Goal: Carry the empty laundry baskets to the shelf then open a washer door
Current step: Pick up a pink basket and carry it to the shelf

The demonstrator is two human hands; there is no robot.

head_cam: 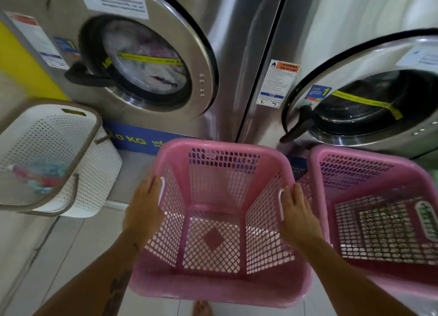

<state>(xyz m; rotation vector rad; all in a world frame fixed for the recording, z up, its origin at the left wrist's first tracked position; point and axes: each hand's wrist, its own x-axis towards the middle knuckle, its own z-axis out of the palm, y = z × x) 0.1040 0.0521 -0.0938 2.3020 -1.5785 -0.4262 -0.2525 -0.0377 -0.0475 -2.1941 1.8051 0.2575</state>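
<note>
An empty pink lattice laundry basket [214, 221] stands on the floor in front of me. My left hand [144, 207] grips its left rim and my right hand [296, 216] grips its right rim. A second empty pink basket [379, 221] stands right beside it on the right, touching or nearly touching. Behind the baskets stand two steel washers. The left washer door [147, 62] is shut with laundry behind the glass. The right washer door [365, 102] is also shut, and its drum looks dark.
A white perforated basket [54, 159] with coloured items inside sits at the left, tilted in view. A yellow panel [21, 64] is at the far left. Pale tiled floor [71, 244] lies below, and my bare foot [201, 308] shows at the bottom edge.
</note>
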